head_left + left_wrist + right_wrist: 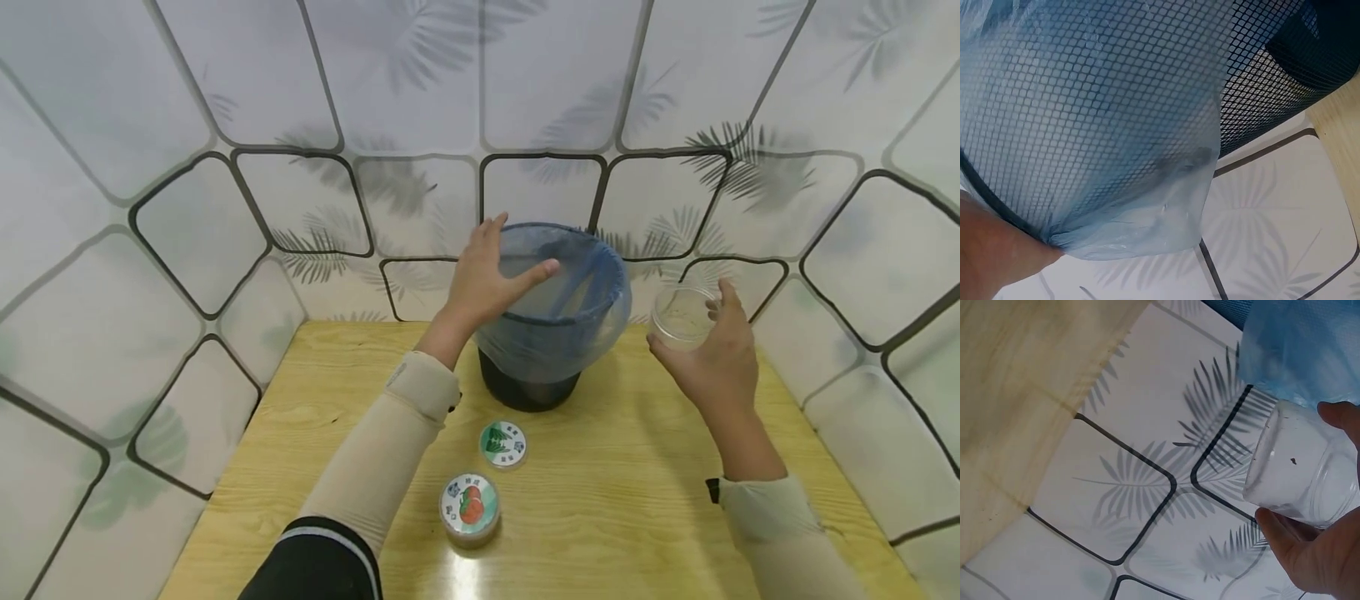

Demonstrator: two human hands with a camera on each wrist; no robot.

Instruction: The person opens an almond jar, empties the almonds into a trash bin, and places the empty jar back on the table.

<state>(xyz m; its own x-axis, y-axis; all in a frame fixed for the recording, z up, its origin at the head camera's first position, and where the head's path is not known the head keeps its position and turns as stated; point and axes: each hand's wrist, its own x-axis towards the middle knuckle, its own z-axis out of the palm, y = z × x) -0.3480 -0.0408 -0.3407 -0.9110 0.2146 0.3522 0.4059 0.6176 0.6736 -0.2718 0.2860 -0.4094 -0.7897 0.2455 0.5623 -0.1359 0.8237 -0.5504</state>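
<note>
A black mesh bin lined with a thin blue plastic bag stands at the back of the table. My left hand is at the bin's left rim, fingers and thumb spread. In the left wrist view, part of that hand touches the gathered bag at the rim. Right of the bin, my right hand grips a clear, uncapped jar between thumb and fingers. A few dark specks cling to the jar's wall in the right wrist view, and the blue bag shows close behind it.
In front of the bin lies a round lid with a green-and-white label. Nearer stands a closed jar with a tomato picture on its lid. Patterned panels enclose the wooden table at the back and sides.
</note>
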